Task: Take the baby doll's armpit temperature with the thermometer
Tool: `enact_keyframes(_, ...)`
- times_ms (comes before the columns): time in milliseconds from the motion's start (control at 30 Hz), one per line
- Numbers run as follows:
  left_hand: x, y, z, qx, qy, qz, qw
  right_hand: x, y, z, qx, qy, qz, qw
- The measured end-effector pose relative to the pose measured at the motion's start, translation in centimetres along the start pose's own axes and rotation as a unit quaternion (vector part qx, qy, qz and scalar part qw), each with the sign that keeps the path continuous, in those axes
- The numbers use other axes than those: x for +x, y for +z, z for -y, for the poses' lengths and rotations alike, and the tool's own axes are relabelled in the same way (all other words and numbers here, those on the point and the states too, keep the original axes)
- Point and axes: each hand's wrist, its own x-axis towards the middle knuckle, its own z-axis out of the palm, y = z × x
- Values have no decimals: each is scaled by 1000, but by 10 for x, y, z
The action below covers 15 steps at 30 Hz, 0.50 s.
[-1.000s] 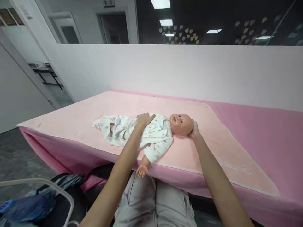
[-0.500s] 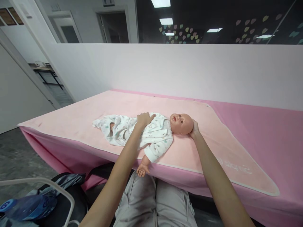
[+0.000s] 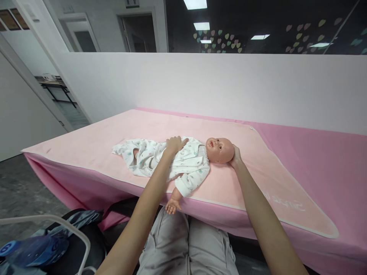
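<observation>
Laid lengthwise on a peach mat (image 3: 223, 187), face up, head to the right and legs to the left: a doll (image 3: 183, 162) in a white printed outfit. Directly beneath the left hand (image 3: 174, 144), at the middle of the torso; palm down there, thumb spread from the fingers, not clamped. Just inside the right hand (image 3: 236, 156), cupped against the crown of the doll's head (image 3: 219, 150); fingers largely hidden behind it, so cannot tell how firmly closed. Below the left hand, over the near edge, the doll's bare forearm (image 3: 175, 195).
</observation>
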Motion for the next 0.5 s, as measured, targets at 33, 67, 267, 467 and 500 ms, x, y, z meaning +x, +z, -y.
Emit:
enact_keyframes(33, 0, 0, 0, 1, -1, -1, 1000, 0, 0, 0, 0, -2, 3, 1000)
enact_keyframes(67, 0, 0, 0, 2, -1, -2, 1000, 0, 0, 0, -1, -4, 6, 1000)
enact_keyframes(267, 3, 2, 2, -15, -8, -9, 1000, -2, 1, 0, -9, -6, -2, 1000)
enact_keyframes(467, -9, -2, 0, -299, 140, -72, 941, -2, 10, 11, -193, -214, -202, 936)
enact_keyframes(500, -13, -4, -1, -367, 184, -60, 910, -2, 11, 14, -221, -276, -257, 899)
